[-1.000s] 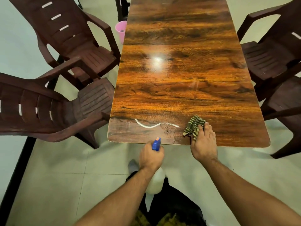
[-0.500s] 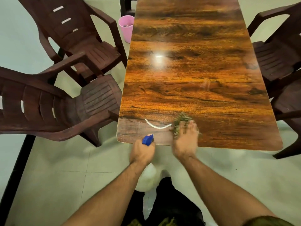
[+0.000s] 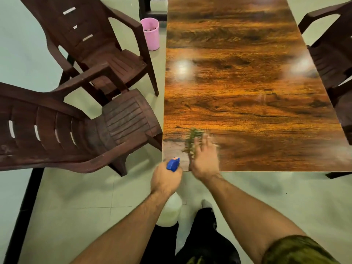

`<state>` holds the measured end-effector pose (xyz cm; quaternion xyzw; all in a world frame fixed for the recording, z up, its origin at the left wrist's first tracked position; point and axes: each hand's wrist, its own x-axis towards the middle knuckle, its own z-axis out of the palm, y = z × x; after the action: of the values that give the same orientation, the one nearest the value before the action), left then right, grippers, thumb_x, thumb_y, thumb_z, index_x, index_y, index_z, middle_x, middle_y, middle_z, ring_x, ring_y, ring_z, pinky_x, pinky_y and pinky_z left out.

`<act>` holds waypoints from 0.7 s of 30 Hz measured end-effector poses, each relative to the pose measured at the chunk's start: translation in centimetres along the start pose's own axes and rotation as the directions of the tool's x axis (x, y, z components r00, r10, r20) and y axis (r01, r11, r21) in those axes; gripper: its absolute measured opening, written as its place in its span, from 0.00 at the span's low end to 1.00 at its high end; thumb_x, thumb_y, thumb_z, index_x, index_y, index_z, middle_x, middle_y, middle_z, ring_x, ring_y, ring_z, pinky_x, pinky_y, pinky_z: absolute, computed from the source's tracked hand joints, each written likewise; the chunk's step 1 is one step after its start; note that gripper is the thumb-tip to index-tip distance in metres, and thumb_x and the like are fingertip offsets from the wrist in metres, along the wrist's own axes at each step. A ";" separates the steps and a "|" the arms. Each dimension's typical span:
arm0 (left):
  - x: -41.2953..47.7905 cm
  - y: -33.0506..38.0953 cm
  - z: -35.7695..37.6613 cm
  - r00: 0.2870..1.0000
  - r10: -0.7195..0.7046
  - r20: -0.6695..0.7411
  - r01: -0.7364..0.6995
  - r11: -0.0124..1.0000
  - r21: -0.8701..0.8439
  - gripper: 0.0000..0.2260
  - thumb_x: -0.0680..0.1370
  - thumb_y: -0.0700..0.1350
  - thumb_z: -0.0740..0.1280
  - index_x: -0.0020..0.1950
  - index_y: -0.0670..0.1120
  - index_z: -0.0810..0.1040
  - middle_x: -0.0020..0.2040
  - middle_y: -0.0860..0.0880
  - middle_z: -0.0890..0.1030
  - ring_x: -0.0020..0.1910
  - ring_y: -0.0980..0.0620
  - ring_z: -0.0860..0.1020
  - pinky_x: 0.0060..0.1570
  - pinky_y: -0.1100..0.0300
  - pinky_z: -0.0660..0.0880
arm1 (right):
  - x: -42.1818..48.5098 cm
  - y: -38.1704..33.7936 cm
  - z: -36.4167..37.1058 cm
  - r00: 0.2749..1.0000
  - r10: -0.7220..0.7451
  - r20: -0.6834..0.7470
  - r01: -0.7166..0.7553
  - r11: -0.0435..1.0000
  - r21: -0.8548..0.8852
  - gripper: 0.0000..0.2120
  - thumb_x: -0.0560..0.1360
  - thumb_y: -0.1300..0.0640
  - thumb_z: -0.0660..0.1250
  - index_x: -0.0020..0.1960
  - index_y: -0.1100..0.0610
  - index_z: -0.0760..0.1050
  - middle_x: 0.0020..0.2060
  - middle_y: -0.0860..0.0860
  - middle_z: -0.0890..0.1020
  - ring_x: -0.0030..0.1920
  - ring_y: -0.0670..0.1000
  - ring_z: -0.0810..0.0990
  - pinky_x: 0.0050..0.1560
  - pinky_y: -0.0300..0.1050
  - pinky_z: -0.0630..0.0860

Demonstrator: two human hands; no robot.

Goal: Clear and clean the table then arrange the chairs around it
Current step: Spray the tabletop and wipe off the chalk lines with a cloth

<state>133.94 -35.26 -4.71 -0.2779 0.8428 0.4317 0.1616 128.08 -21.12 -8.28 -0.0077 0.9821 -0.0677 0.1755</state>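
Note:
The glossy wood-grain table (image 3: 247,82) stretches away from me. My right hand (image 3: 205,161) presses a green striped cloth (image 3: 190,143) flat on the table's near left corner; both are motion-blurred, and the fingers look spread. My left hand (image 3: 165,178) grips a spray bottle just off the near edge. Its blue nozzle (image 3: 173,164) points toward the table and its white body (image 3: 169,210) hangs below my fist. A dull wet patch shows at the corner left of the cloth.
Two dark brown plastic armchairs stand off the table's left side, one near (image 3: 76,134) and one farther (image 3: 99,48). More brown chairs (image 3: 335,52) line the right side. A pink bin (image 3: 151,33) sits on the floor by the table's left edge.
My right hand has swept the cloth leftward along the near edge, and the white streak there is gone. My left hand still holds the spray bottle in much the same place.

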 end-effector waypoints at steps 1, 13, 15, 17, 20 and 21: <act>0.1 -0.2 -0.4 1.000 0.003 -0.003 -0.003 1.000 -0.007 0.05 0.74 0.51 0.68 0.43 0.51 0.80 0.33 0.53 0.78 0.31 0.48 0.74 0.33 0.56 0.72 | -0.6 -1.8 0.6 0.975 -0.217 0.049 0.217 0.976 0.000 0.33 0.81 0.44 0.47 0.81 0.54 0.39 0.78 0.59 0.38 0.79 0.59 0.36 0.78 0.54 0.36; 0.7 -2.4 -4.6 0.998 0.021 -0.057 -0.024 0.999 -0.046 0.14 0.75 0.47 0.68 0.32 0.50 0.67 0.28 0.54 0.69 0.28 0.51 0.66 0.31 0.59 0.64 | 1.8 -5.8 0.3 0.978 0.209 0.007 -0.209 0.975 0.080 0.38 0.80 0.42 0.50 0.80 0.57 0.37 0.79 0.62 0.38 0.79 0.63 0.38 0.78 0.59 0.42; 0.4 -3.3 -5.4 0.995 0.022 -0.095 -0.026 0.999 -0.036 0.15 0.74 0.47 0.68 0.32 0.50 0.66 0.28 0.54 0.68 0.28 0.51 0.65 0.31 0.59 0.64 | 1.6 -9.5 1.0 0.989 -0.139 0.048 0.138 0.990 0.023 0.35 0.80 0.45 0.50 0.81 0.54 0.39 0.79 0.59 0.37 0.79 0.60 0.36 0.78 0.58 0.38; 0.1 -4.3 -6.1 0.993 0.012 -0.121 -0.015 1.000 -0.021 0.14 0.75 0.48 0.68 0.32 0.50 0.68 0.28 0.54 0.70 0.28 0.51 0.67 0.31 0.58 0.65 | 0.3 -9.7 1.7 0.907 -0.413 0.081 0.418 0.907 -0.049 0.34 0.80 0.49 0.55 0.81 0.50 0.43 0.80 0.55 0.38 0.79 0.57 0.35 0.77 0.54 0.34; -0.4 -5.1 -6.2 0.992 0.032 -0.120 -0.031 0.999 0.006 0.12 0.75 0.47 0.68 0.34 0.50 0.71 0.29 0.53 0.73 0.29 0.51 0.69 0.31 0.58 0.65 | -2.5 -5.4 2.5 0.809 -0.580 0.096 0.586 0.809 -0.047 0.32 0.81 0.51 0.56 0.81 0.48 0.47 0.80 0.51 0.40 0.79 0.52 0.35 0.75 0.49 0.29; -0.6 -5.2 -5.9 0.993 0.055 -0.104 -0.053 0.998 0.017 0.12 0.75 0.47 0.68 0.33 0.50 0.70 0.28 0.53 0.72 0.29 0.51 0.68 0.30 0.58 0.65 | -3.6 -3.7 2.6 0.794 -0.597 0.110 0.605 0.795 -0.052 0.33 0.80 0.52 0.56 0.81 0.47 0.46 0.79 0.51 0.39 0.78 0.52 0.35 0.75 0.48 0.29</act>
<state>137.39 -42.29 -4.30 -0.2759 0.8604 0.4147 0.1078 132.29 -24.96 -8.96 -0.3297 0.9220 -0.0780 0.1873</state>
